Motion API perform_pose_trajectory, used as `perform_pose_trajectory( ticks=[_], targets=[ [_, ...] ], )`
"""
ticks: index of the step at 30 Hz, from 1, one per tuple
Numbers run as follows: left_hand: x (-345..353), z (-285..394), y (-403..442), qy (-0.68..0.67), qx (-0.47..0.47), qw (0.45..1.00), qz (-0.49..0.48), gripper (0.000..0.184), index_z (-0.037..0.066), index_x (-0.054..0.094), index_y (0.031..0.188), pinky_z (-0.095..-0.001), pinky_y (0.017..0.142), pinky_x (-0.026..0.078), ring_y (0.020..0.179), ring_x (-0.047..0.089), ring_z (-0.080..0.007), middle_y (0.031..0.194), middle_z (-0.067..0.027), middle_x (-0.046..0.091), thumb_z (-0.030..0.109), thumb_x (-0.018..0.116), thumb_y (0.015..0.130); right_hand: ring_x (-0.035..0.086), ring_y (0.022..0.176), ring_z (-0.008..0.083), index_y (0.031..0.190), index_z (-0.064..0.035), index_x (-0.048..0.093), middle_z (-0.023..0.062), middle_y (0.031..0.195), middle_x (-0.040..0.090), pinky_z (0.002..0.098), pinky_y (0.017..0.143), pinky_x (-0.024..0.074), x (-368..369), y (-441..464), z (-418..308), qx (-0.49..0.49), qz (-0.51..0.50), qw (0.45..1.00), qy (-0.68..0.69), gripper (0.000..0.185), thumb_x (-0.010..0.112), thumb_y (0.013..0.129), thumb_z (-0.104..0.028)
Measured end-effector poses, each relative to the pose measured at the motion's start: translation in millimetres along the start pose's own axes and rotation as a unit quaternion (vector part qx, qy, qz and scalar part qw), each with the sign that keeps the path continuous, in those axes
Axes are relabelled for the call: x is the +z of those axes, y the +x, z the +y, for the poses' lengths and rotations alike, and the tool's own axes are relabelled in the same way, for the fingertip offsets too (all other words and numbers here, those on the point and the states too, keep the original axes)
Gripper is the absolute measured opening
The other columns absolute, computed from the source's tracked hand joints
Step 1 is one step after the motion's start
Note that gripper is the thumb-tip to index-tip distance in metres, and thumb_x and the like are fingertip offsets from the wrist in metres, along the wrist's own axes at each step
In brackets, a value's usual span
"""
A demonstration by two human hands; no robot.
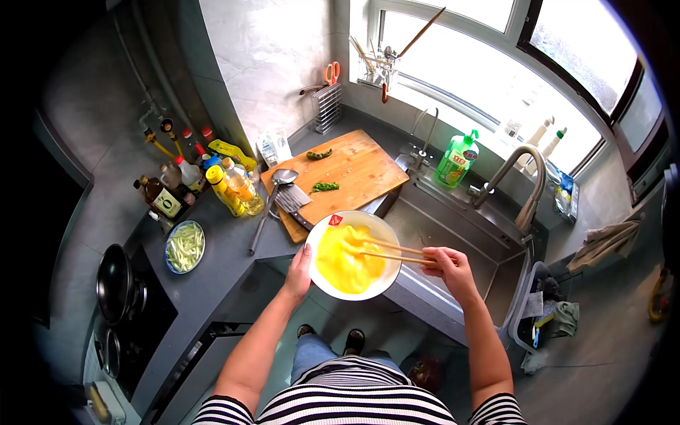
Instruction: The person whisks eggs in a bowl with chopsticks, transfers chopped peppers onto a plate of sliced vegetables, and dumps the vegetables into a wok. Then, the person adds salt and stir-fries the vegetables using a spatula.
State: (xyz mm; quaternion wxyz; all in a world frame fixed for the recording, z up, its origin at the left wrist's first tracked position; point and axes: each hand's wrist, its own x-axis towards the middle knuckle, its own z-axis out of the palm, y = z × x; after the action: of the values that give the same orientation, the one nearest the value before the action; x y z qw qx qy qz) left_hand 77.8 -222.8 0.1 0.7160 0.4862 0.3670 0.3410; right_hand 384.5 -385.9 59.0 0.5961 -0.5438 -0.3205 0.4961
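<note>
A white bowl [388,278] of yellow beaten egg [347,265] is held in front of me, above the floor near the counter's edge. My left hand [300,272] grips its left rim, thumb on the near side. In my right hand [450,269] is a pair of wooden chopsticks [400,253], their tips in the egg. Behind the bowl lies a wooden cutting board [361,170] with green peppers [325,187] on it. A cleaver [292,200] rests on the board's left corner, its handle reaching toward the bowl. Beside it lies a metal ladle [284,177].
At right is a steel sink [425,219] with a curved faucet [536,184] and green dish soap [457,161] behind. Left of the board stand oil bottles [241,187], a plate of sliced pale-green vegetable [185,247] and a black wok [115,283] by the stove.
</note>
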Motion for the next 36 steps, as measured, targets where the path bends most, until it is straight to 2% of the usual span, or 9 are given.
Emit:
perform_pose_trajectory(
  ticks=[2, 6, 8, 13, 14, 25, 32, 34, 36],
  targets=[
    [0, -1, -2, 0.0, -0.004, 1.0, 0.001, 0.052, -0.001, 0.042, 0.136, -0.0277, 0.098, 0.042, 0.114, 0.056, -0.0169, 0.127, -0.0112, 0.057, 0.039, 0.032, 0.104, 0.07, 0.085, 0.0219, 0.11, 0.0046, 0.064, 0.0154, 0.096, 0.068, 0.0305, 0.077, 0.0589, -3, -3, -6, 0.036, -0.071, 0.997, 0.005, 0.031, 0.051, 0.1, -0.022],
    [3, 4, -8, 0.008, -0.014, 1.0, 0.022, 0.051, 0.0, 0.046, 0.132, -0.0275, 0.095, 0.043, 0.109, 0.057, -0.0161, 0.122, -0.0105, 0.059, 0.041, 0.034, 0.104, 0.07, 0.085, 0.0209, 0.109, 0.0051, 0.064, 0.0152, 0.096, 0.069, 0.0311, 0.079, 0.0587, -2, 1, 7, -0.013, 0.007, 1.0, -0.013, 0.031, 0.053, 0.099, -0.022],
    [2, 3, -9, 0.011, -0.006, 1.0, 0.028, 0.051, 0.0, 0.048, 0.13, -0.0275, 0.093, 0.044, 0.106, 0.058, -0.0158, 0.119, -0.0101, 0.061, 0.042, 0.035, 0.103, 0.069, 0.084, 0.0191, 0.109, 0.0036, 0.065, 0.0127, 0.095, 0.069, 0.0298, 0.078, 0.0584, 1, -4, 2, 0.064, -0.092, 0.994, 0.01, 0.028, 0.054, 0.098, -0.02],
    [2, -1, -9, 0.014, 0.004, 1.0, 0.021, 0.052, 0.0, 0.049, 0.129, -0.0273, 0.094, 0.044, 0.107, 0.058, -0.0157, 0.119, -0.0099, 0.061, 0.042, 0.035, 0.103, 0.069, 0.084, 0.019, 0.108, 0.0033, 0.065, 0.0125, 0.096, 0.069, 0.0293, 0.078, 0.0578, 8, 0, 8, 0.053, -0.022, 0.998, 0.024, 0.028, 0.054, 0.098, -0.021],
    [1, 0, -8, 0.016, 0.009, 1.0, 0.019, 0.052, 0.0, 0.049, 0.129, -0.0273, 0.094, 0.044, 0.107, 0.058, -0.0157, 0.119, -0.0098, 0.061, 0.042, 0.035, 0.103, 0.069, 0.083, 0.0196, 0.108, 0.0027, 0.064, 0.0128, 0.097, 0.068, 0.0294, 0.078, 0.0581, 7, -2, 5, 0.068, -0.079, 0.994, 0.017, 0.026, 0.052, 0.099, -0.019],
    [10, 4, -11, 0.006, 0.007, 1.0, 0.01, 0.053, -0.001, 0.048, 0.13, -0.0269, 0.094, 0.044, 0.108, 0.058, -0.0155, 0.12, -0.0095, 0.061, 0.042, 0.035, 0.103, 0.069, 0.08, 0.0177, 0.104, 0.0019, 0.066, 0.0096, 0.093, 0.068, 0.0283, 0.075, 0.0578, 5, 0, 4, 0.035, -0.011, 0.999, -0.002, 0.025, 0.054, 0.098, -0.019],
    [6, -3, -6, 0.033, -0.012, 0.999, 0.013, 0.053, -0.002, 0.044, 0.136, -0.0267, 0.1, 0.04, 0.116, 0.054, -0.0168, 0.129, -0.0107, 0.057, 0.04, 0.034, 0.104, 0.068, 0.079, 0.0169, 0.106, 0.0025, 0.066, 0.0095, 0.093, 0.068, 0.0281, 0.075, 0.0578, 1, -2, 1, 0.06, -0.074, 0.995, -0.002, 0.026, 0.055, 0.098, -0.019],
    [9, -4, -6, 0.018, -0.002, 1.0, 0.003, 0.053, -0.002, 0.044, 0.135, -0.0267, 0.1, 0.041, 0.116, 0.055, -0.0167, 0.128, -0.0107, 0.057, 0.04, 0.034, 0.104, 0.068, 0.078, 0.0168, 0.107, 0.0026, 0.066, 0.0098, 0.093, 0.068, 0.0281, 0.074, 0.0579, -1, 1, 7, 0.0, -0.02, 0.997, 0.08, 0.027, 0.055, 0.098, -0.02],
    [7, -10, -5, 0.023, -0.024, 0.999, 0.01, 0.053, -0.002, 0.044, 0.135, -0.0268, 0.099, 0.041, 0.115, 0.055, -0.0166, 0.128, -0.0106, 0.057, 0.04, 0.034, 0.104, 0.068, 0.078, 0.0165, 0.106, 0.0027, 0.066, 0.0099, 0.093, 0.068, 0.028, 0.074, 0.0579, 0, 1, 7, 0.027, -0.025, 0.999, 0.013, 0.027, 0.055, 0.098, -0.021]
  ],
)
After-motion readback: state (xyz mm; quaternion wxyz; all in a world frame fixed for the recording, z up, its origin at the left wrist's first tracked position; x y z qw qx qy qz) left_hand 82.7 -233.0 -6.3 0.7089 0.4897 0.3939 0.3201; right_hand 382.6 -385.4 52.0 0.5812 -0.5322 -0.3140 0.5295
